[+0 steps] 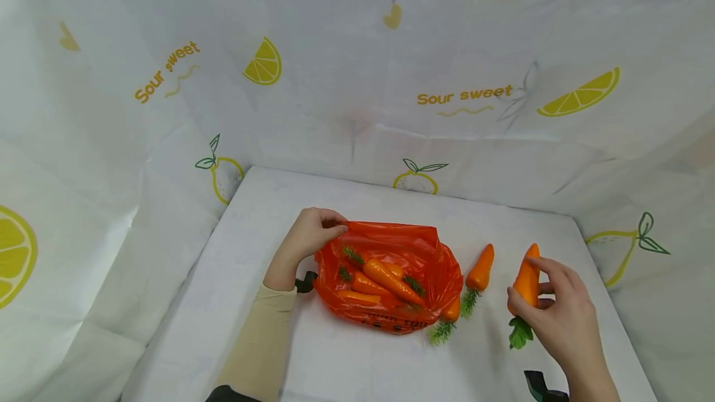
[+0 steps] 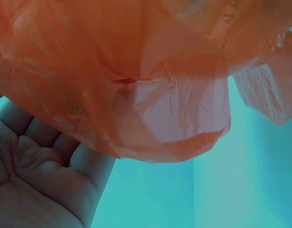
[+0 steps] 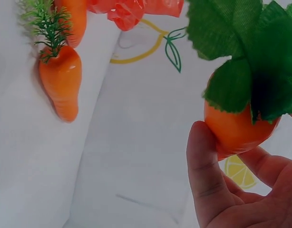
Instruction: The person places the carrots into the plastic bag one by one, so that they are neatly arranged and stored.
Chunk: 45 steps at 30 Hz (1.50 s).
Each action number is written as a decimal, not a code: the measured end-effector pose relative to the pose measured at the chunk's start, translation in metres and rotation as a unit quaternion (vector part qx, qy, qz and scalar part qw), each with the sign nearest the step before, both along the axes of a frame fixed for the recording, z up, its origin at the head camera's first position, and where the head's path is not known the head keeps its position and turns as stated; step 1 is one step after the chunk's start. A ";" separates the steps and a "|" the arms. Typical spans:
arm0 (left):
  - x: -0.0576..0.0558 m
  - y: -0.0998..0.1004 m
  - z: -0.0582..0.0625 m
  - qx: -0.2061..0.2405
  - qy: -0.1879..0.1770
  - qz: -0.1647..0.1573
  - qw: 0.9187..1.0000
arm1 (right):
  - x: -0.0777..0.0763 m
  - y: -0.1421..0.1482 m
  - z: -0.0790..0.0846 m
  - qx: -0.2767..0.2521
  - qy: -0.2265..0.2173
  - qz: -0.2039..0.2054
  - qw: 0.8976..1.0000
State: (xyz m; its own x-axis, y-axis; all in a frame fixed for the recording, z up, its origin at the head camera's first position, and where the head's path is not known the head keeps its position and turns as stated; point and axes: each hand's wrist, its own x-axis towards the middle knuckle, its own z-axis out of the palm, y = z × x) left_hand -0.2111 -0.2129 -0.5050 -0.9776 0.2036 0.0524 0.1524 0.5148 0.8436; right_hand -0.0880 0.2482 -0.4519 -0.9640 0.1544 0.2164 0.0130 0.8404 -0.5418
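Observation:
A red plastic bag [image 1: 385, 234] lies on the table with its mouth gaping, several orange carrots [image 1: 385, 275] with green tops inside. At its far left corner my left hand [image 1: 313, 234] pinches the rim between thumb and fingers. In the left wrist view the bag [image 2: 112, 57] hangs over part of the palm. Off to the right, my right hand [image 1: 572, 312] grips a thick carrot [image 1: 527, 283] with broad green leaves, tip pointing away. The right wrist view shows thumb and fingers around that carrot [image 3: 241, 135], its leaves partly covering it.
Between the bag and my right hand lies a loose carrot [image 1: 481, 268] with feathery greens. Another carrot [image 1: 450, 310] sits against the bag's right side, partly covered by it. The white table [image 1: 346, 365] is bordered by a lemon-printed sheet [image 1: 346, 98] at the back and sides.

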 end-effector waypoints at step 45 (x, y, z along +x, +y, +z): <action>0.001 -0.001 0.002 0.004 0.002 0.001 1.000 | -0.040 -0.082 0.023 -0.059 0.061 0.159 0.984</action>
